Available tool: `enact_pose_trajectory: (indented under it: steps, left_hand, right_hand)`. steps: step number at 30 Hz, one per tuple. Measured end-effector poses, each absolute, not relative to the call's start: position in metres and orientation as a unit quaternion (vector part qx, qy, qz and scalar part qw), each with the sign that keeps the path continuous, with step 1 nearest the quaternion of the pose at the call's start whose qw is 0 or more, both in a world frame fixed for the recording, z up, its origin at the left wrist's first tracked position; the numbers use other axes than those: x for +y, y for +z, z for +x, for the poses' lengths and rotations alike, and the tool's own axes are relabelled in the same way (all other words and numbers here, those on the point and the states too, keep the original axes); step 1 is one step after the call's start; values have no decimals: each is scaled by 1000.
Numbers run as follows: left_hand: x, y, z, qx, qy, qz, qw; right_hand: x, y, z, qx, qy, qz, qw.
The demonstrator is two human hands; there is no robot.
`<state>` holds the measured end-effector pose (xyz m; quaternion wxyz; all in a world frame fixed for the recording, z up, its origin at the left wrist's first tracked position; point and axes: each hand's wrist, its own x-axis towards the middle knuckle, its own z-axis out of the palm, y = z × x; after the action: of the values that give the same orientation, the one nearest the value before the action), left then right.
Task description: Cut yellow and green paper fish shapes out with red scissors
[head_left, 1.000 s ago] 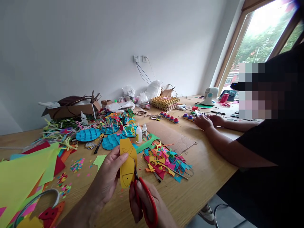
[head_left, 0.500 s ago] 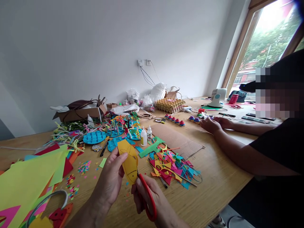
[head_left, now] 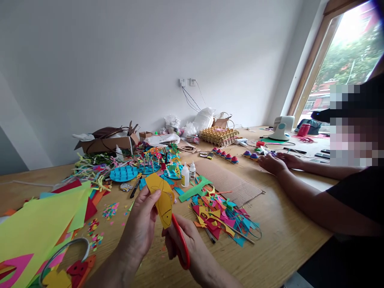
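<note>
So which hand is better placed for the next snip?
Probably the right hand: it grips the red-handled scissors, right by the yellow paper, which the left hand holds.

Bright daylight comes from the window (head_left: pixel 351 60) at two o'clock, which glares white near its top, and the table (head_left: pixel 270 256) shines near three o'clock. The wall (head_left: pixel 105 60) looks dull and grey toward ten o'clock. Big blocky squares (head_left: pixel 351 128) blur a patch at three o'clock, and things look stretched near the edges.
</note>
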<state>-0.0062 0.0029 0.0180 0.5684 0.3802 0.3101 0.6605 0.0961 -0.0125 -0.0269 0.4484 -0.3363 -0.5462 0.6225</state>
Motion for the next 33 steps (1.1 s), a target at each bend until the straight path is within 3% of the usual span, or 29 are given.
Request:
enact_pose_trajectory:
  steps: [33]
  left_hand:
    - [11, 12, -11, 337, 574, 416, 620]
  right_hand:
    - [-2, -24, 107, -588, 571, -326, 471]
